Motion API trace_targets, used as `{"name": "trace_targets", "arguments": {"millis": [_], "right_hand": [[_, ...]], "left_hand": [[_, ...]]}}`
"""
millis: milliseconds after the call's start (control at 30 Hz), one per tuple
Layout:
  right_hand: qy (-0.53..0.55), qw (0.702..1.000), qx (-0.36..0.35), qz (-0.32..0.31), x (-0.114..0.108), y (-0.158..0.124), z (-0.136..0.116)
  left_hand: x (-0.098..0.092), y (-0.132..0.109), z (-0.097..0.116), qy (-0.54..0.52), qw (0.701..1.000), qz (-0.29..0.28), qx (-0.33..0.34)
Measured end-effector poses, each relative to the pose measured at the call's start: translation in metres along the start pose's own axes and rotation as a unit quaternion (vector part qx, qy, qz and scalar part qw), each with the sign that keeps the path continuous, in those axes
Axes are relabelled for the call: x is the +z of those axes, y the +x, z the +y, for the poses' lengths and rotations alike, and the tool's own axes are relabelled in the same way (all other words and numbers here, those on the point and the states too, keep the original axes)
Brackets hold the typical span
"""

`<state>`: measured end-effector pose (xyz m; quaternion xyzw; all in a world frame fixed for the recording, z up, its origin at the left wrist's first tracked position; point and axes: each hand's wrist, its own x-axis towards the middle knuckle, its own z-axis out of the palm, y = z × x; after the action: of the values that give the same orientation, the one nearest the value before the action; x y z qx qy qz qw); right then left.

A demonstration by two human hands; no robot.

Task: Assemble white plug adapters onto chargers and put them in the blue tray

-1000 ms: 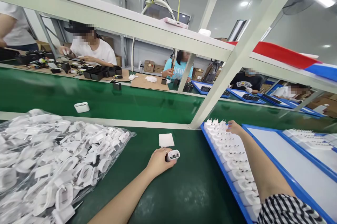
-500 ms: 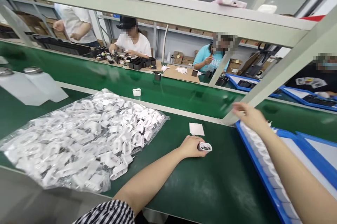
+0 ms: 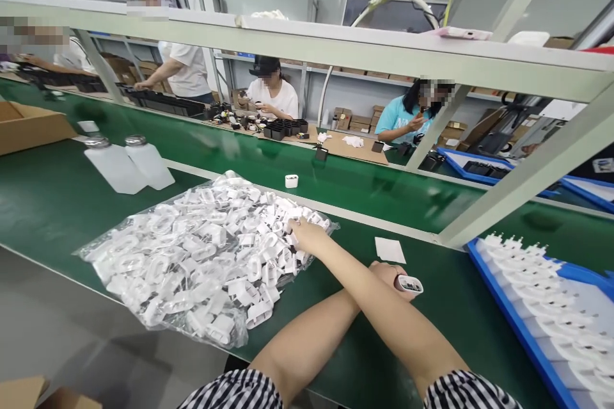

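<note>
My left hand [image 3: 385, 273] is wrapped round a white oval plastic housing [image 3: 410, 285] above the green bench. The housing's open end faces up, and small dark and metallic parts show inside it. My right arm crosses over the left forearm. At the right edge of the pile of loose white plastic pieces [image 3: 192, 249], my right hand [image 3: 307, 236] has its fingers bent down among them. What its fingertips pinch, if anything, is hidden. The pile lies on a spread clear plastic bag [image 3: 108, 254]. A small stack of white paper squares [image 3: 390, 250] lies beside my left hand.
On the right, a blue tray [image 3: 503, 316] holds rows of white housings with metal pins. One white housing [image 3: 291, 181] stands on the green belt [image 3: 230, 156]. Two white bottles [image 3: 115, 166] and a cardboard box [image 3: 33, 127] are at left. A slanted post [image 3: 522, 169] rises beyond the bench; co-workers sit opposite.
My right hand has moved left from above the blue tray to the pile, crossing over my left arm. My left hand still holds the housing. The view has shifted left.
</note>
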<state>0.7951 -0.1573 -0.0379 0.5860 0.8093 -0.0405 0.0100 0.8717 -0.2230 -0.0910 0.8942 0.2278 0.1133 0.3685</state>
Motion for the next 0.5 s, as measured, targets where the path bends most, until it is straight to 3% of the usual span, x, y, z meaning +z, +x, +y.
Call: {"name": "trace_targets", "arguments": {"millis": [167,333,433,500], "right_hand": [[-0.005,1.000,0.005,-0.007,0.000,0.001,0.012],[0.038,0.998,0.019,0.043,-0.005,-0.015,0.025],[0.139,0.982,0.054,0.117,-0.012,-0.036,0.037],[0.299,0.926,0.104,0.208,-0.019,-0.057,0.050]], "left_hand": [[-0.001,0.000,-0.001,-0.014,1.000,0.003,-0.006],[-0.008,-0.003,0.004,-0.092,0.995,0.016,0.028],[-0.013,-0.005,0.006,-0.206,0.974,0.097,-0.009],[-0.022,-0.002,0.005,-0.268,0.938,0.199,-0.093]]}}
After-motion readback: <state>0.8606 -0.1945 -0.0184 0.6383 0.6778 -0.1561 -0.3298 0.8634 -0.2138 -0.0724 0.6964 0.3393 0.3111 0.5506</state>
